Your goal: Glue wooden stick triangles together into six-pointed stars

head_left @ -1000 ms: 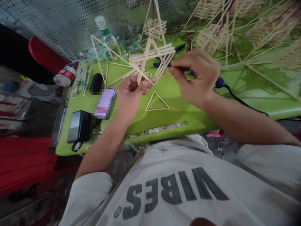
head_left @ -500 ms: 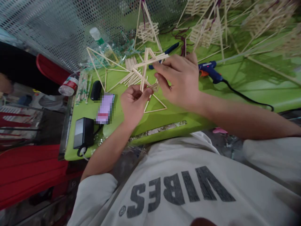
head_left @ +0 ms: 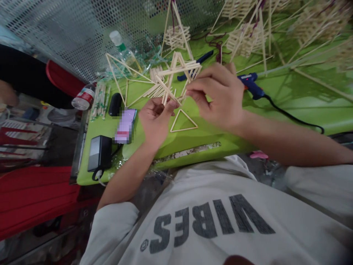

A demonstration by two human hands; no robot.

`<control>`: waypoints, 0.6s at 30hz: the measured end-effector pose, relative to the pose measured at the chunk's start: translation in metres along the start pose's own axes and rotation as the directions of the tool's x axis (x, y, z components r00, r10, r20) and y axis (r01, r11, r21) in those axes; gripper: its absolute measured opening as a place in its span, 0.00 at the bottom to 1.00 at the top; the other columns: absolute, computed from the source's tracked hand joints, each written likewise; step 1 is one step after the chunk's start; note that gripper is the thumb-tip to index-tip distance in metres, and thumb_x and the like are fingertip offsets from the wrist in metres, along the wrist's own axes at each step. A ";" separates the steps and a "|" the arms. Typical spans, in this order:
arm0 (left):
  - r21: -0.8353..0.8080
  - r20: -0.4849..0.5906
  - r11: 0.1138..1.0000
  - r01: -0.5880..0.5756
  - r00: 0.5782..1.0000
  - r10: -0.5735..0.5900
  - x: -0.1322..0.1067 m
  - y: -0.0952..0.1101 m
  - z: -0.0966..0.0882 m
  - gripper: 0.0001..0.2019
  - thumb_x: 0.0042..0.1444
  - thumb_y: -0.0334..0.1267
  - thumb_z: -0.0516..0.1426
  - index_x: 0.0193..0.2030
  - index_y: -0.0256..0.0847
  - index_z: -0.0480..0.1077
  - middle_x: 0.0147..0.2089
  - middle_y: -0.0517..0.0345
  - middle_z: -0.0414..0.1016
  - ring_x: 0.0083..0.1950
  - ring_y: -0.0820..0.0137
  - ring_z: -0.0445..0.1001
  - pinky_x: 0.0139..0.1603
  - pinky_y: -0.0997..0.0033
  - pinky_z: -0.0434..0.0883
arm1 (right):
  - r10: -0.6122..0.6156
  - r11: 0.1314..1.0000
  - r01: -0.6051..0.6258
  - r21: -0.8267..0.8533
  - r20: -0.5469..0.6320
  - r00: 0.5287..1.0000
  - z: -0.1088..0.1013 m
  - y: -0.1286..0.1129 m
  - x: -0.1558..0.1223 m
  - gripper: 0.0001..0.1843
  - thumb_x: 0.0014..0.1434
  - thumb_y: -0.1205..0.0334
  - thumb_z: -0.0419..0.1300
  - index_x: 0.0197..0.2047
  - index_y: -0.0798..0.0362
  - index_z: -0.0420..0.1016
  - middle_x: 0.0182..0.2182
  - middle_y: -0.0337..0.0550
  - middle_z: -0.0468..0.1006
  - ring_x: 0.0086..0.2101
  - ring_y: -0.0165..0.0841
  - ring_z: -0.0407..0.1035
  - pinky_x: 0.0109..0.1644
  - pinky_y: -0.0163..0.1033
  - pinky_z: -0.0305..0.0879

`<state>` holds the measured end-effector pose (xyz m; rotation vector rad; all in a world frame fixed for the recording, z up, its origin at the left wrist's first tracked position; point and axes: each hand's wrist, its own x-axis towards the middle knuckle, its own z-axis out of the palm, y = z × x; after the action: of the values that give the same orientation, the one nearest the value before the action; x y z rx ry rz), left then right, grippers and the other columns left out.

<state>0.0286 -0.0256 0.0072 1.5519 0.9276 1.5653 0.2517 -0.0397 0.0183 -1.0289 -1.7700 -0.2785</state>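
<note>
A star-shaped frame of thin wooden sticks (head_left: 176,73) is held above the green table (head_left: 237,129). My left hand (head_left: 156,119) pinches its lower point from below, fingers closed on the sticks. My right hand (head_left: 217,97) is closed in a pinch on the frame's lower right edge. A small stick triangle (head_left: 184,123) lies flat on the table just under both hands. A blue glue gun (head_left: 252,86) with a black cord rests behind my right hand.
A phone (head_left: 125,125), a black case (head_left: 114,103) and a black power adapter (head_left: 98,152) lie at the left. Bottles (head_left: 84,96) and loose sticks (head_left: 99,99) sit by the perforated metal screen (head_left: 68,33). Several finished stick structures (head_left: 245,36) crowd the back.
My right hand left the glue gun on the table and came to the star frame's lower right edge. The frame has tilted slightly; my left hand keeps its hold.
</note>
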 end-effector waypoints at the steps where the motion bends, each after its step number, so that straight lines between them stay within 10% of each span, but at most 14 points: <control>1: -0.013 -0.003 1.000 0.009 1.000 -0.009 0.001 0.000 -0.001 0.29 0.64 0.70 0.83 0.44 0.46 0.87 0.37 0.60 0.90 0.31 0.74 0.80 0.33 0.71 0.76 | -0.011 0.999 0.013 0.041 -0.062 0.998 -0.001 0.004 0.002 0.26 0.93 0.39 0.52 0.54 0.37 0.90 0.48 0.47 0.89 0.48 0.51 0.84 0.63 0.67 0.76; 6: -0.054 -0.013 0.997 0.052 0.999 -0.053 0.005 0.000 -0.005 0.32 0.62 0.73 0.83 0.46 0.46 0.85 0.38 0.58 0.90 0.37 0.70 0.86 0.37 0.69 0.81 | 0.065 0.981 0.002 0.194 -0.335 0.940 -0.003 0.024 0.015 0.30 0.85 0.25 0.63 0.41 0.39 0.84 0.35 0.44 0.85 0.37 0.46 0.79 0.46 0.59 0.76; 14: -0.119 -0.023 0.990 0.070 0.997 -0.073 0.012 -0.010 -0.011 0.30 0.64 0.70 0.84 0.45 0.49 0.83 0.38 0.61 0.88 0.39 0.70 0.89 0.38 0.69 0.83 | 0.232 0.960 -0.176 0.218 -0.267 0.935 -0.002 0.033 0.013 0.41 0.85 0.14 0.53 0.35 0.40 0.66 0.26 0.39 0.66 0.29 0.40 0.62 0.38 0.55 0.57; 18: -0.186 -0.018 0.981 0.062 0.998 -0.066 0.015 -0.010 -0.012 0.30 0.60 0.70 0.86 0.43 0.49 0.82 0.37 0.63 0.87 0.36 0.72 0.86 0.35 0.69 0.80 | 0.303 0.939 -0.269 0.215 -0.143 0.942 0.008 0.040 0.008 0.42 0.85 0.12 0.39 0.39 0.39 0.63 0.28 0.40 0.68 0.31 0.41 0.62 0.39 0.54 0.64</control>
<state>0.0167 -0.0072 0.0054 1.3629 0.8121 1.5808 0.2760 -0.0063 0.0112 -1.0720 -1.4359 -0.0112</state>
